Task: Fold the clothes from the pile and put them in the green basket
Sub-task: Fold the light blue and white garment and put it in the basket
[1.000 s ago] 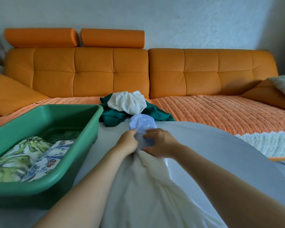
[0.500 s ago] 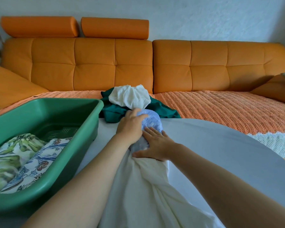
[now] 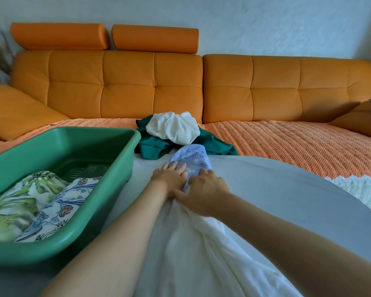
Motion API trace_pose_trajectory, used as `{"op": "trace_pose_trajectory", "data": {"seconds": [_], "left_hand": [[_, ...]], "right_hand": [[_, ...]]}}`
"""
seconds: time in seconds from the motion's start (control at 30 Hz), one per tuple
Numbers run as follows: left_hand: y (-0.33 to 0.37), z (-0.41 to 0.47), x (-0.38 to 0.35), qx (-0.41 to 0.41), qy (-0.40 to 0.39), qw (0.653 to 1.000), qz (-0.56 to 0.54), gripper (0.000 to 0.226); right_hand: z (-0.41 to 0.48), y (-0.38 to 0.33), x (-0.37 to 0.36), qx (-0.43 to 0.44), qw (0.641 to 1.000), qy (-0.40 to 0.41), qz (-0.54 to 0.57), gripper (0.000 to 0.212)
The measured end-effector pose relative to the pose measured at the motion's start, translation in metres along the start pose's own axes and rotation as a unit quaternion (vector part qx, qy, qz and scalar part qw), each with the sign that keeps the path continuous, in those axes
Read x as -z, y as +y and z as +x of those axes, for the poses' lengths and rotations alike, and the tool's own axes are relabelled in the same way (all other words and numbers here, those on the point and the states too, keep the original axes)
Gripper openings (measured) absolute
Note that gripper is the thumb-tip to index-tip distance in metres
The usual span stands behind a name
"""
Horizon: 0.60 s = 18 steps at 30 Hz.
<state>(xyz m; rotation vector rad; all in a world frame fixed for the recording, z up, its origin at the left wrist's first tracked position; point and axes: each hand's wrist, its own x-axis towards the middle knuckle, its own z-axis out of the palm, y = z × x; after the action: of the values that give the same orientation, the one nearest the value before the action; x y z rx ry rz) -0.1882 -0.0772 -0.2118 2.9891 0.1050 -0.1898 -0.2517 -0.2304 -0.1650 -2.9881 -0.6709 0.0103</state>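
Head view: white garment [image 3: 191, 243] lies lengthwise toward the sofa [image 3: 150, 86], left hand [image 3: 169, 176] and right hand [image 3: 204, 191] pressing it flat-fingered.

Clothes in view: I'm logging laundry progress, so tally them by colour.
Printed, in green basket: 2 (leaf print, flower print)
Dark green garment: 1
White garment: 1
White-and-lilac garment, under left hand and right hand: 1
Total: 5
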Motion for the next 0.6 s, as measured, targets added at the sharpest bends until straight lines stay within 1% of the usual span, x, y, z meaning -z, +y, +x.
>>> {"op": "trace_pose_trajectory", "data": {"seconds": [0.03,0.1,0.17,0.23,0.33,0.37,0.43,0.5,0.53,0.6], "left_hand": [[0.001,-0.003,0.001,0.006,0.010,1.000,0.005,0.056],[0.003,-0.011,0.003,0.001,0.053,0.998,0.046,0.056],[0.004,-0.018,0.005,-0.020,0.097,0.992,0.073,0.055],[0.002,-0.025,0.004,-0.052,0.132,0.987,0.069,0.057],[0.008,-0.046,0.004,-0.114,0.178,0.976,0.043,0.076],[0.011,-0.053,0.002,-0.125,0.182,0.975,0.028,0.076],[0.015,-0.069,-0.001,-0.135,0.184,0.974,-0.003,0.072],[0.016,-0.084,-0.004,-0.140,0.184,0.973,-0.022,0.054],[0.015,-0.088,-0.006,-0.142,0.183,0.972,-0.029,0.044],[0.015,-0.098,-0.006,-0.142,0.178,0.972,-0.053,0.035]], "right_hand": [[-0.009,-0.004,-0.003,0.004,1.000,-0.020,-0.007,0.069],[-0.022,-0.004,-0.010,0.031,0.998,-0.044,-0.036,0.069],[-0.023,0.005,-0.018,0.046,0.997,-0.054,-0.023,0.070],[-0.013,0.014,-0.020,0.052,0.997,-0.056,-0.007,0.072],[0.007,0.024,-0.023,0.055,0.998,-0.037,0.004,0.069],[0.012,0.027,-0.025,0.056,0.998,-0.023,0.005,0.067],[0.018,0.030,-0.027,0.053,0.998,-0.001,0.016,0.064],[0.018,0.032,-0.028,0.040,0.998,0.009,0.050,0.066],[0.017,0.032,-0.026,0.032,0.997,0.011,0.075,0.072],[0.009,0.034,-0.020,0.020,0.993,0.000,0.119,0.091]]}}
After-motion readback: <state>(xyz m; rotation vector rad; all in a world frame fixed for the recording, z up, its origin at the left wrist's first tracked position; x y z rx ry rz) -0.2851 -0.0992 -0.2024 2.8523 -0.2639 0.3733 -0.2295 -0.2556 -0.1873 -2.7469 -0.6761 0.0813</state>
